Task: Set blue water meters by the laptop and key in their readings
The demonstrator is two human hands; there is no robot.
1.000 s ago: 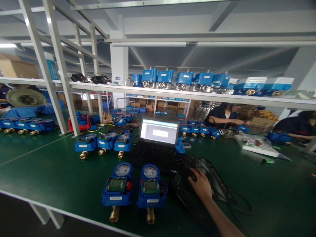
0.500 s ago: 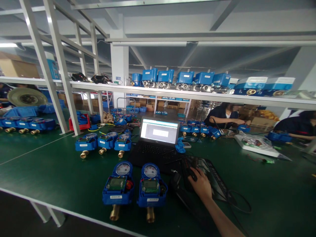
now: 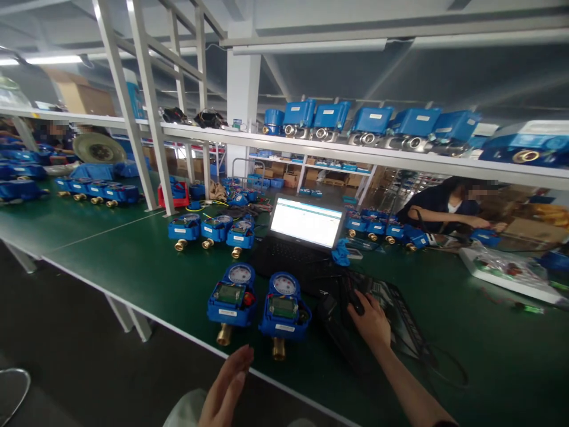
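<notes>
My right hand rests on a black mouse on a dark mouse pad, to the right of an open laptop with a lit screen. My left hand hovers open below the table's front edge, fingers together, holding nothing. Just beyond it two blue water meters with brass fittings lie side by side on the green table.
Three more blue meters sit behind them, with others along the far left. A white shelf above carries blue meters. A person works at the back right near a white tray. A cable loops right of the pad.
The view has shifted left and down. My left hand has come into view below the table edge. The pop-up on the laptop screen is gone. My right hand stays on the mouse.
</notes>
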